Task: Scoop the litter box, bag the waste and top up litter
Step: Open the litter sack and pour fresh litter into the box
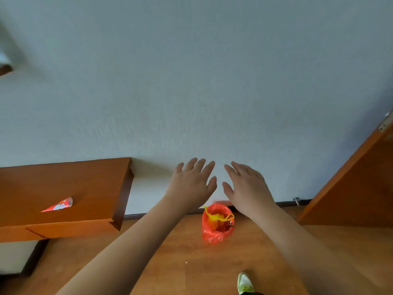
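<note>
A: Which step is being worked on?

B: The bagging, it seems. Both the left hand (192,184) and the right hand (247,187) are being held out flat, fingers (198,165) spread, nothing being gripped. The red bin bag (217,225), with a yellow bag (218,218) inside, is sitting on the floor (185,262) just below the fingers.

A: And next?

B: No litter box is being shown; it probably needs finding for the top-up.

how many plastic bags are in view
2: an orange-red bag on the floor by the wall, and a yellow bag inside it. More may be hidden within.
</note>
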Demonstrator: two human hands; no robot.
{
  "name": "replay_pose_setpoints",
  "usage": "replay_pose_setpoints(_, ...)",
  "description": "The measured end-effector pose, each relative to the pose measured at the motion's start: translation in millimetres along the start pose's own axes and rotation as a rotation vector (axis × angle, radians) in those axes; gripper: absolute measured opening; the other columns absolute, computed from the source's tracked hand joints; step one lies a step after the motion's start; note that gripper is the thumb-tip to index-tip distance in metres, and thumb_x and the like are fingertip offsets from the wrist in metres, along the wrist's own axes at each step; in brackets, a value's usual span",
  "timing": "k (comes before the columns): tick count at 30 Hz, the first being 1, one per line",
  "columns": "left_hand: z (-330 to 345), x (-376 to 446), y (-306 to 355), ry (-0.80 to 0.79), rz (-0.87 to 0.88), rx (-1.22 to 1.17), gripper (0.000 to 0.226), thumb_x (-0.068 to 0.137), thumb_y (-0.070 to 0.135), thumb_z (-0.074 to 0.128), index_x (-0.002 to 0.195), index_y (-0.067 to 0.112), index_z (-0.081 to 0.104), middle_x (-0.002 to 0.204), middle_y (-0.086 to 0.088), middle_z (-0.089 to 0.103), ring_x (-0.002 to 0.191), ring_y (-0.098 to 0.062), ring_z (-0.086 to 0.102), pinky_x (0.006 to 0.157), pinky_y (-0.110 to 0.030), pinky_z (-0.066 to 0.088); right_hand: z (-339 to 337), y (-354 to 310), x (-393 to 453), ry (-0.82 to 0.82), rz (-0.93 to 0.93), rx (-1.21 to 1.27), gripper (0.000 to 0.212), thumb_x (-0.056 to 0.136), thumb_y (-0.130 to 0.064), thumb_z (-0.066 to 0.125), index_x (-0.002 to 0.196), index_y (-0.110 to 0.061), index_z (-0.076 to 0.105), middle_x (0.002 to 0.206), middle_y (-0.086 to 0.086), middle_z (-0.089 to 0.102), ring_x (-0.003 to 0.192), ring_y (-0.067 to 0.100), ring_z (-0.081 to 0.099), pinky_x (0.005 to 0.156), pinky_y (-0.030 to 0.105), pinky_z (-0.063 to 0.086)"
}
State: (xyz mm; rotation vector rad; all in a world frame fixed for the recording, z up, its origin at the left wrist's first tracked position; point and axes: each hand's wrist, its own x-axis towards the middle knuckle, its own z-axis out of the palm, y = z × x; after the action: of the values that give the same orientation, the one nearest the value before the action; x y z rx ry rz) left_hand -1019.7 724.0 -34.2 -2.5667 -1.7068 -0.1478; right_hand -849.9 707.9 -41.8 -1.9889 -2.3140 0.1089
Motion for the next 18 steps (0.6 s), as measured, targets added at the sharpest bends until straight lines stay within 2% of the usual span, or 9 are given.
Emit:
replay_pose_setpoints(4,0.0,13.6,27.9,0.002,0.094,-0.050,0.071,0.090,0.048,0.003,0.148,0.022,0.035,0.149,-0.005,0.043,0.140,-0.025,0.034,0.109,-0.049,0.034,-2.3,23.4,-20.3,-0.014,0.116,-0.003,0.058,0.100,-0.048,0.031,0.152,-0.027,0.017,0.160,-0.001,0.018,0.146,0.021,0.019,0.117,0.037,0.018)
replay_pose_setpoints(7,4.4,21.2,52.5,-0.011,0.152,-0.053,0.071,0.090,0.050,0.004,0.148,0.023,0.035,0.149,-0.003,0.043,0.140,-0.025,0.034,0.109,-0.050,0.032,-6.3,44.5,-38.6,-0.025,0.195,-0.023,0.058,0.100,-0.048,0.030,0.152,-0.027,0.016,0.160,-0.001,0.018,0.146,0.021,0.018,0.117,0.037,0.018)
replay_pose_setpoints(13,8.4,25.0,93.4,-0.009,0.253,-0.047,0.063,0.093,0.048,0.016,0.142,0.021,0.044,0.141,-0.004,0.052,0.134,-0.026,0.044,0.103,-0.052,0.040,-7.6,76.9,-75.7,-0.035,0.325,-0.028,0.057,0.100,-0.050,0.029,0.151,-0.028,0.019,0.159,-0.001,0.020,0.146,0.021,0.020,0.116,0.038,0.020)
replay_pose_setpoints(18,10.9,20.9,124.1,-0.030,0.324,-0.035,0.071,0.089,0.052,0.005,0.148,0.024,0.034,0.149,-0.002,0.043,0.140,-0.023,0.034,0.109,-0.051,0.032,-8.6,96.1,-110.2,-0.041,0.419,0.002,0.058,0.099,-0.052,0.030,0.151,-0.029,0.019,0.159,-0.003,0.019,0.146,0.021,0.018,0.117,0.040,0.019)
